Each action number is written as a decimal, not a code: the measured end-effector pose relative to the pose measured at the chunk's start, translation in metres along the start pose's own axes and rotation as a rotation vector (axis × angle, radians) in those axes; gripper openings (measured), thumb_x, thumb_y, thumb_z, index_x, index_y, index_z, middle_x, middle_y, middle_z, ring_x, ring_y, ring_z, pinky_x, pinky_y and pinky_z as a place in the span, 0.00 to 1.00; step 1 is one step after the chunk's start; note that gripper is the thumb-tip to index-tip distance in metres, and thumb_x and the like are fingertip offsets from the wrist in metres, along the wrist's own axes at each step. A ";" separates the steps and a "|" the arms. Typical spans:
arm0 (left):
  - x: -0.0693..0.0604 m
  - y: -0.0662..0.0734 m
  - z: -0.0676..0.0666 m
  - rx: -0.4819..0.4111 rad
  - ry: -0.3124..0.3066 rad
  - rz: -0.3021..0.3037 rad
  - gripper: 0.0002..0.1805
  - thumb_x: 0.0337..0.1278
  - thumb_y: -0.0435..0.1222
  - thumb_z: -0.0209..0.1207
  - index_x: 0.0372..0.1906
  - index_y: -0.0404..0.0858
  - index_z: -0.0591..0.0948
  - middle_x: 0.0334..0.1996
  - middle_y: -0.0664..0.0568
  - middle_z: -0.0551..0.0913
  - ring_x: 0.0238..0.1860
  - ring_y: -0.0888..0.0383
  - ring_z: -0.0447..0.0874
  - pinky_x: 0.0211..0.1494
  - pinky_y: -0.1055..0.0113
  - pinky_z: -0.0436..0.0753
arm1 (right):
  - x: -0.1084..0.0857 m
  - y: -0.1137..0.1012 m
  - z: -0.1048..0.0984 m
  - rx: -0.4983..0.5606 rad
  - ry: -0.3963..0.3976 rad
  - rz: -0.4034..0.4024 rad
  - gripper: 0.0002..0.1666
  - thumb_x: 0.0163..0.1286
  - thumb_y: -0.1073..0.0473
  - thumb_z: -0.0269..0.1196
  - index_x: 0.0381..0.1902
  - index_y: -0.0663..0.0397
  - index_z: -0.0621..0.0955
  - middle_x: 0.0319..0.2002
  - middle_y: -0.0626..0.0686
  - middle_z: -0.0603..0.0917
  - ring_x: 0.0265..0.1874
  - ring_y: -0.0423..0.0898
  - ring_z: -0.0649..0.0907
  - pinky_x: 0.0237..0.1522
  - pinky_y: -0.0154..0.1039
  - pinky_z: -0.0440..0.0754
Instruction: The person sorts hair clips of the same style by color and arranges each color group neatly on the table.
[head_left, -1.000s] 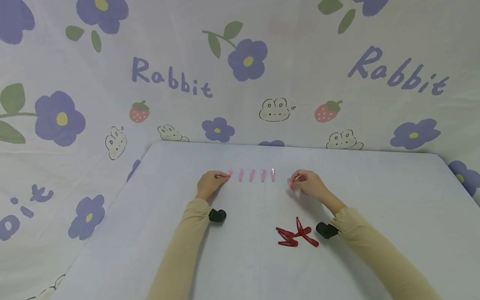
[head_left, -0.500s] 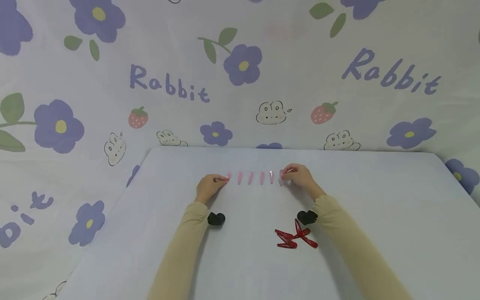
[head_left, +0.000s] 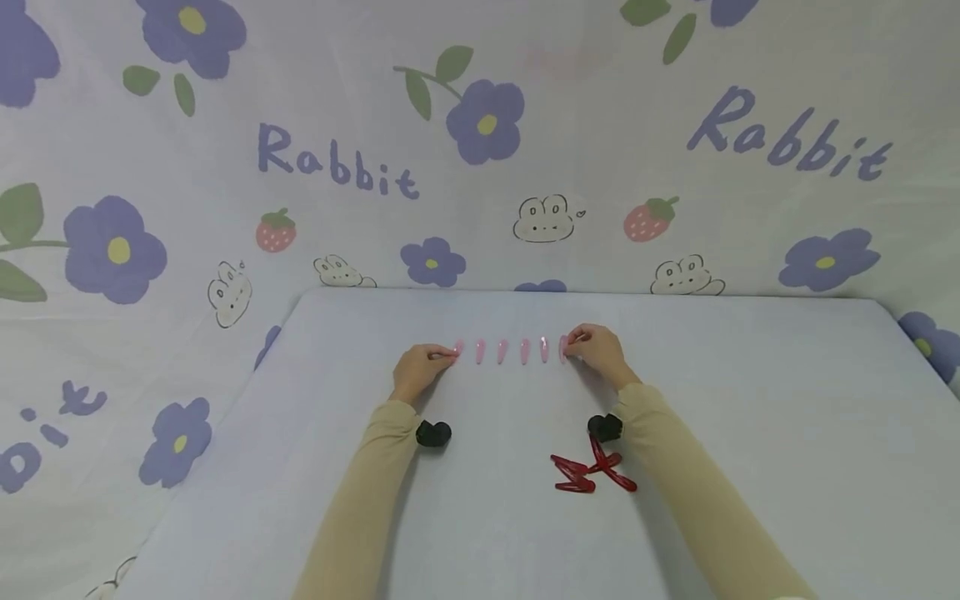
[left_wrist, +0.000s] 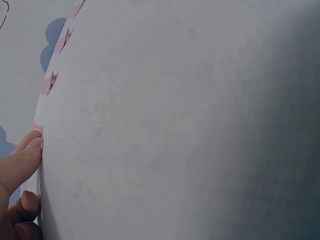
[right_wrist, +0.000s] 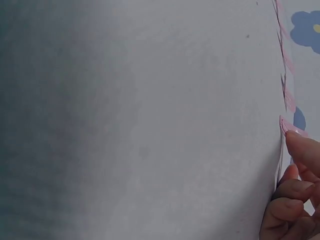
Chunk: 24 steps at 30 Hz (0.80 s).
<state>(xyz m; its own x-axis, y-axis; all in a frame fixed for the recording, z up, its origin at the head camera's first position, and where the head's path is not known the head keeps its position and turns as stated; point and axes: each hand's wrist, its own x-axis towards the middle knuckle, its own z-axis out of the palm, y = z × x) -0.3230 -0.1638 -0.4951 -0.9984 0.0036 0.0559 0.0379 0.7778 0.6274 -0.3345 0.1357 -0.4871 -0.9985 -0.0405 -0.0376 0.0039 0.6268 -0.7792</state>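
Note:
A row of pink snap hair clips [head_left: 502, 351] lies upright-on across the white table in the head view. At the row's left end my left hand [head_left: 420, 372] pinches the leftmost pink hair clip [head_left: 459, 347] between thumb and forefinger. My right hand [head_left: 600, 353] has the rightmost pink hair clip [head_left: 562, 347] between thumb and fingertips, with the clip down at table level. The left wrist view shows the thumb [left_wrist: 26, 155] against a clip's edge. In the right wrist view the held clip [right_wrist: 291, 127] sticks out past the fingertip, its far part partly covered.
Several red snap hair clips [head_left: 573, 477] lie in a loose, partly overlapping heap near the right forearm. A black wrist camera [head_left: 433, 433] sits on each sleeve. Behind the white table [head_left: 480, 517] hangs a flowered cloth [head_left: 360, 83].
My right hand has moved left and slightly away from me, bringing its pink hair clip to the row's right end. My left hand stays on the leftmost clip.

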 end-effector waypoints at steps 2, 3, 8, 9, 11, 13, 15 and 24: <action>0.000 -0.001 0.001 -0.002 -0.003 -0.005 0.10 0.48 0.44 0.63 0.36 0.46 0.86 0.26 0.56 0.81 0.25 0.59 0.72 0.26 0.68 0.68 | 0.000 -0.001 0.000 -0.010 -0.004 0.001 0.08 0.57 0.63 0.62 0.32 0.63 0.77 0.32 0.57 0.77 0.30 0.50 0.72 0.30 0.38 0.69; 0.000 -0.001 0.001 -0.005 -0.004 -0.006 0.10 0.48 0.44 0.63 0.36 0.46 0.86 0.26 0.56 0.81 0.25 0.59 0.71 0.26 0.68 0.68 | 0.000 -0.002 -0.001 -0.015 -0.001 0.000 0.08 0.57 0.63 0.62 0.32 0.64 0.77 0.32 0.58 0.77 0.30 0.50 0.72 0.31 0.38 0.68; 0.001 -0.001 0.001 -0.014 -0.007 -0.006 0.10 0.49 0.45 0.62 0.36 0.47 0.86 0.29 0.56 0.82 0.28 0.59 0.73 0.29 0.67 0.69 | 0.001 -0.005 -0.002 -0.036 0.016 0.011 0.09 0.55 0.64 0.63 0.31 0.65 0.77 0.31 0.58 0.77 0.31 0.51 0.72 0.34 0.41 0.68; 0.001 -0.001 0.001 -0.012 -0.007 -0.008 0.10 0.49 0.45 0.62 0.36 0.47 0.86 0.29 0.55 0.82 0.28 0.59 0.74 0.29 0.67 0.69 | 0.002 -0.004 -0.001 -0.042 0.011 0.009 0.09 0.55 0.64 0.63 0.31 0.65 0.78 0.30 0.58 0.77 0.31 0.51 0.72 0.34 0.41 0.67; 0.000 -0.003 0.002 -0.007 -0.004 -0.015 0.10 0.48 0.45 0.63 0.36 0.47 0.86 0.29 0.55 0.83 0.28 0.59 0.74 0.29 0.67 0.69 | 0.004 -0.002 0.000 -0.061 -0.007 -0.003 0.09 0.55 0.63 0.63 0.31 0.65 0.78 0.29 0.56 0.77 0.30 0.50 0.72 0.33 0.39 0.67; 0.001 -0.002 0.001 -0.002 -0.001 -0.018 0.10 0.48 0.45 0.63 0.36 0.47 0.86 0.29 0.55 0.82 0.27 0.59 0.73 0.28 0.68 0.68 | 0.007 -0.001 0.001 -0.078 -0.014 -0.021 0.09 0.55 0.61 0.63 0.30 0.64 0.79 0.28 0.54 0.78 0.29 0.49 0.72 0.31 0.38 0.67; 0.001 -0.002 0.001 0.005 0.002 -0.017 0.10 0.48 0.45 0.63 0.36 0.46 0.86 0.29 0.55 0.82 0.26 0.60 0.71 0.28 0.68 0.68 | 0.009 0.000 0.001 -0.090 -0.019 -0.031 0.10 0.55 0.60 0.64 0.29 0.64 0.79 0.27 0.53 0.78 0.27 0.48 0.72 0.29 0.37 0.66; -0.003 0.000 0.001 -0.007 -0.012 -0.020 0.11 0.50 0.44 0.62 0.37 0.45 0.85 0.32 0.53 0.83 0.29 0.58 0.73 0.32 0.66 0.70 | 0.035 0.038 0.017 -0.044 0.002 0.017 0.12 0.51 0.54 0.68 0.24 0.58 0.79 0.25 0.53 0.78 0.24 0.47 0.72 0.27 0.39 0.68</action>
<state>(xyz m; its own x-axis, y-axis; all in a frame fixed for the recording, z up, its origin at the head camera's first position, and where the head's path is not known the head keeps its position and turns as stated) -0.3205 -0.1628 -0.4962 -0.9994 -0.0045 0.0344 0.0183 0.7732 0.6338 -0.3686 0.1446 -0.5284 -0.9984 -0.0279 -0.0490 0.0184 0.6608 -0.7503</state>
